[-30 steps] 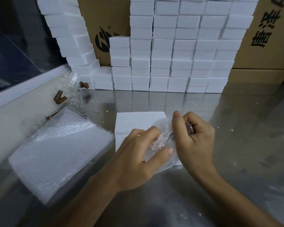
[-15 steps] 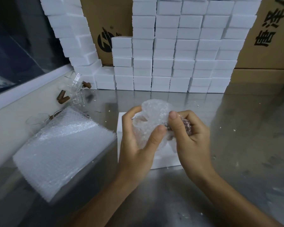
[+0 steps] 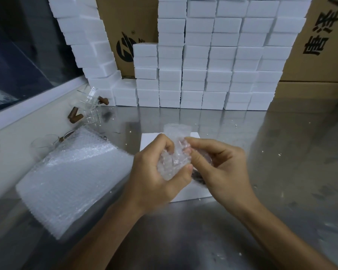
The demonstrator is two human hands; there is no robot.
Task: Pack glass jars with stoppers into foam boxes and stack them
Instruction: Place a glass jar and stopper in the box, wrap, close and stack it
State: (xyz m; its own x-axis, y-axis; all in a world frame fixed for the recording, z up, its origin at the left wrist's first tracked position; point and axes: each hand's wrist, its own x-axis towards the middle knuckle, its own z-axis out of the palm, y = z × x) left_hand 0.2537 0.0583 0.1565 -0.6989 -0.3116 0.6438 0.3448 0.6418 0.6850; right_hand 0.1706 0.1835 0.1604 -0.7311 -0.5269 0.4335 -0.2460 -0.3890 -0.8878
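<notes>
Both hands hold a glass jar wrapped in bubble wrap (image 3: pixel 173 162) above a white foam box (image 3: pixel 150 140) on the steel table. My left hand (image 3: pixel 154 176) grips the bundle from the left and below. My right hand (image 3: pixel 220 168) pinches its right side, with a dark stopper end showing under the thumb. A loose flap of wrap sticks up behind the fingers. More clear glass jars (image 3: pixel 90 106) with brown stoppers (image 3: pixel 74 115) lie at the left wall.
A thick stack of bubble wrap sheets (image 3: pixel 70 182) lies left of my hands. Stacked white foam boxes (image 3: pixel 213 65) form a wall at the back, in front of cardboard cartons (image 3: pixel 320 45). Another jar (image 3: pixel 45 143) lies behind the wrap stack. Foam crumbs dot the table.
The bundle was lifted off the foam box and turned between both hands, and the wrap has closed tighter around the jar. My right hand has shifted to pinch the right end.
</notes>
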